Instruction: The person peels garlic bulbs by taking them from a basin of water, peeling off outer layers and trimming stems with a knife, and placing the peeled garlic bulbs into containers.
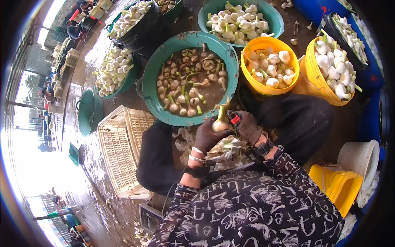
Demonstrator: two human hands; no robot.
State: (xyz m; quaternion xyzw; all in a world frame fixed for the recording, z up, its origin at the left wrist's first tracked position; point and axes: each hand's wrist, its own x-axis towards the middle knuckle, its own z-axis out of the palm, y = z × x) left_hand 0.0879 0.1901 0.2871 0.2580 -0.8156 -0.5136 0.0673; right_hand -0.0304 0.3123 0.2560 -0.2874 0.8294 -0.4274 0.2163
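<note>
My left hand (pixel 207 133), in a dark glove, is wrapped round a garlic bulb (pixel 220 124) with its green stem pointing up. Close beside it, my gloved right hand (pixel 248 125) is closed on a small tool with a red part (pixel 235 120); the rest of the tool is hidden, so its kind does not show. Both hands are over my lap, just at the near rim of a green tub (pixel 149 78). In that tub, unpeeled garlic bulbs (pixel 181 99) sit in muddy brown water. Pale garlic skins (pixel 227 150) lie heaped beneath my hands.
Peeled garlic fills a yellow bucket (pixel 252 84) and a tilted yellow bucket (pixel 306 80) to the right. Another green tub (pixel 278 24) of garlic stands behind. A cream plastic crate (pixel 119 152) rests at my left. Stacked yellow containers (pixel 335 187) stand at lower right.
</note>
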